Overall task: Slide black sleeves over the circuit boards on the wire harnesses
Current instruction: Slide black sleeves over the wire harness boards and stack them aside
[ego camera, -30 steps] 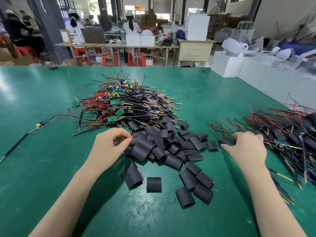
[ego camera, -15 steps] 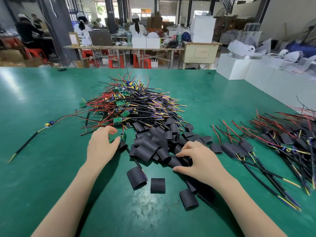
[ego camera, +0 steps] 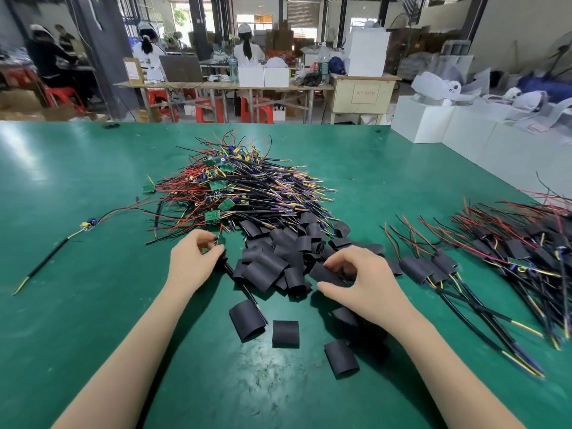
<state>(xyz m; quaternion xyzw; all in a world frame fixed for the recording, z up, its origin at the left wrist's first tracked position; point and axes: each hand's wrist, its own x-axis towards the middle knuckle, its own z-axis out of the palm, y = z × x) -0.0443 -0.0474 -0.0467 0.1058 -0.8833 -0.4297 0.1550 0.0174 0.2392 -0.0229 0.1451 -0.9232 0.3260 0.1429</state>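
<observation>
- Over at three o'clock on the green table (ego camera: 77, 305), the finished pile (ego camera: 507, 252) is sitting: harnesses already wearing black sleeves over their boards, red and black leads fanning away toward twelve (a decent stack, though its far end is running off the frame).
- Up at twelve o'clock, the unsleeved pile (ego camera: 244, 193) is looking bigger to my eye, with bare green circuit boards (ego camera: 212, 217) showing among the red, yellow and black wires, so I am judging plenty of work to be waiting.
- Dead centre, the loose black sleeves (ego camera: 278, 261) are lying in a heap, with a few strays scattered toward six o'clock, so supply is not the problem.
- At ten o'clock from the heap, the left hand (ego camera: 195, 258) is pinching a small green board (ego camera: 220, 240) between thumb and fingertips, its black cable (ego camera: 244, 289) trailing toward six under the sleeves.
- Just right of centre, the right hand (ego camera: 362, 280) is curling over the heap, fingers and thumb closing narrowly on one sleeve (ego camera: 325, 274) (whether it is properly gripped yet, I cannot tell for certain).
- Way out at nine o'clock, one lone harness (ego camera: 62, 243) is lying apart, unsleeved.
- My call: this piece is only at the pick-up stage, with sleeve and board well apart.
</observation>
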